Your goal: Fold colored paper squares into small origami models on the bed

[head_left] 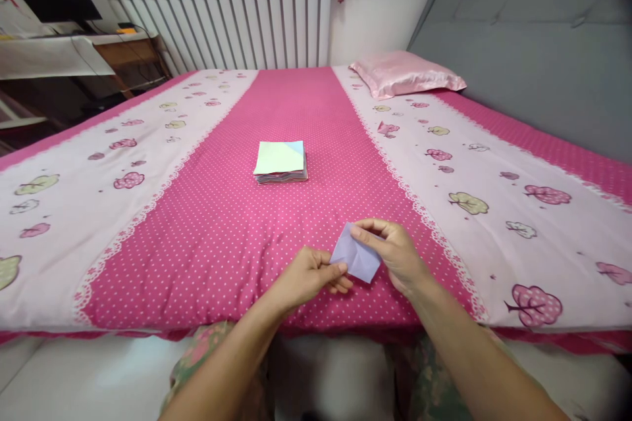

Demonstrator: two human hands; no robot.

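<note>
Pinching a small lilac folded paper between them, both hands hover just above the near edge of the bed; the left hand has its fingers closed on the paper's lower left corner, and the right hand has thumb and fingers clamped along its upper right edge; farther up the pink dotted stripe lies a stack of coloured paper squares, well apart from the hands; beyond, a pink satin pillow rests near the grey headboard; a white radiator lines the far wall.
</note>
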